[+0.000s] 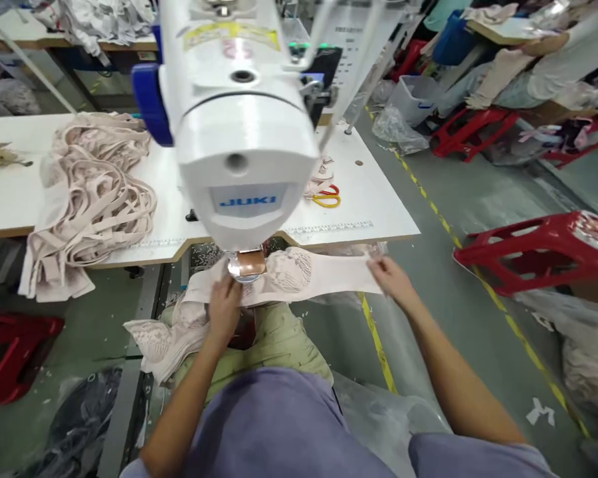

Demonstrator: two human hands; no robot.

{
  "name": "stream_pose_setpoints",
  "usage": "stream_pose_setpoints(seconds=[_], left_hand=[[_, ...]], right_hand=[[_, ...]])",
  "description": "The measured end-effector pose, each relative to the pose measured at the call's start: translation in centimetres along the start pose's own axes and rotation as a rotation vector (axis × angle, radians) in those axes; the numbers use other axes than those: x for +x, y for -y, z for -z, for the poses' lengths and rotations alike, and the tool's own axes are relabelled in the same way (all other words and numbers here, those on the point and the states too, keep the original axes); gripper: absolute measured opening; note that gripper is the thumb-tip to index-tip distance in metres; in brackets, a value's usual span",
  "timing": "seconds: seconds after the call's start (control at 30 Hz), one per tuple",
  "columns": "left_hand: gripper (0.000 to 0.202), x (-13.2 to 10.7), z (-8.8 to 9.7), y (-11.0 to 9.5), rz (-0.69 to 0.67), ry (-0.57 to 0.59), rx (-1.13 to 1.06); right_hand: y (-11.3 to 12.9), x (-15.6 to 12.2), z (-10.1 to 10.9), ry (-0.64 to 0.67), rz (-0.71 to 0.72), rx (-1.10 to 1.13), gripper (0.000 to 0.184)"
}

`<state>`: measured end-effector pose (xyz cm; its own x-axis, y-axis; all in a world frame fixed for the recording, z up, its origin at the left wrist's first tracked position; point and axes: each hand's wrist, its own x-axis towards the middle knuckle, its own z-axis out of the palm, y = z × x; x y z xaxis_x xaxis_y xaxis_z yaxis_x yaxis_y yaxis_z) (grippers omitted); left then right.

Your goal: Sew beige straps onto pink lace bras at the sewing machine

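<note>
A white sewing machine (246,143) marked JUKI stands right in front of me. Under its needle area lies a pale beige bra (289,271) with a lace-patterned cup, stretched out sideways. My right hand (389,277) pinches the far right end of its band and holds it taut. Close to the machine's foot, my left hand (225,299) has its fingers closed on the bra's fabric; the fingertips are partly hidden by the machine. More beige bra pieces (172,338) hang over my lap at the left.
A heap of beige straps (97,192) covers the left of the white table (379,206). Scissors with red and yellow handles (327,196) lie behind the machine head. Red stools (538,252) stand on the right and left. A co-worker's arm (548,46) shows at the upper right.
</note>
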<state>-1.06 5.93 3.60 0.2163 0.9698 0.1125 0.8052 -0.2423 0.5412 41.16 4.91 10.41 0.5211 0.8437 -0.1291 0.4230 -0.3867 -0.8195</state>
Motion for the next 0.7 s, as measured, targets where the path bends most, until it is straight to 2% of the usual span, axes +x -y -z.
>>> stream_pose_setpoints(seconds=[0.07, 0.1, 0.17, 0.23, 0.3, 0.37, 0.4, 0.47, 0.57, 0.6, 0.67, 0.7], left_hand=[[0.046, -1.5, -2.0, -0.5, 0.026, 0.05, 0.023], [0.045, -2.5, -2.3, -0.2, 0.06, 0.066, 0.04], [0.039, -4.9, -1.1, 2.0, 0.189, 0.061, 0.1], [0.034, -7.6, 2.2, 5.6, 0.404, 0.011, 0.196], [0.04, -9.8, 6.3, 9.2, 0.646, -0.036, 0.302], [0.036, -11.3, 9.7, 11.5, 0.804, -0.021, 0.356], [0.035, -11.8, 10.8, 11.8, 0.848, -0.005, 0.366], [0.035, -12.3, 11.7, 10.7, 0.865, 0.025, 0.357], [0.041, -12.2, 11.2, 5.4, 0.726, 0.059, 0.258], [0.042, -12.0, 10.9, 3.3, 0.634, 0.08, 0.196], [0.044, -11.4, 10.8, -0.1, 0.449, 0.108, 0.072], [0.046, -10.8, 10.8, -1.1, 0.377, 0.101, 0.025]], right_hand=[[-1.7, 0.2, -3.4, 0.07, 0.024, -0.119, 0.045], [-2.3, -0.2, -5.3, 0.116, 0.055, -0.162, 0.046], [-2.8, -2.1, -9.1, 0.232, 0.149, -0.202, 0.049], [-2.2, -4.7, -12.7, 0.363, 0.271, -0.204, 0.049], [-0.6, -7.7, -16.1, 0.535, 0.42, -0.182, 0.043], [1.8, -10.6, -19.2, 0.774, 0.571, -0.147, 0.036], [3.2, -12.0, -20.6, 0.898, 0.628, -0.129, 0.033], [6.0, -14.4, -23.1, 1.051, 0.695, -0.109, 0.033], [9.5, -16.7, -25.3, 1.088, 0.823, -0.142, 0.055], [10.5, -17.0, -25.4, 1.117, 0.89, -0.176, 0.059], [12.4, -16.6, -24.5, 1.24, 1.009, -0.249, 0.047], [13.2, -16.1, -23.5, 1.293, 1.041, -0.28, 0.042]])
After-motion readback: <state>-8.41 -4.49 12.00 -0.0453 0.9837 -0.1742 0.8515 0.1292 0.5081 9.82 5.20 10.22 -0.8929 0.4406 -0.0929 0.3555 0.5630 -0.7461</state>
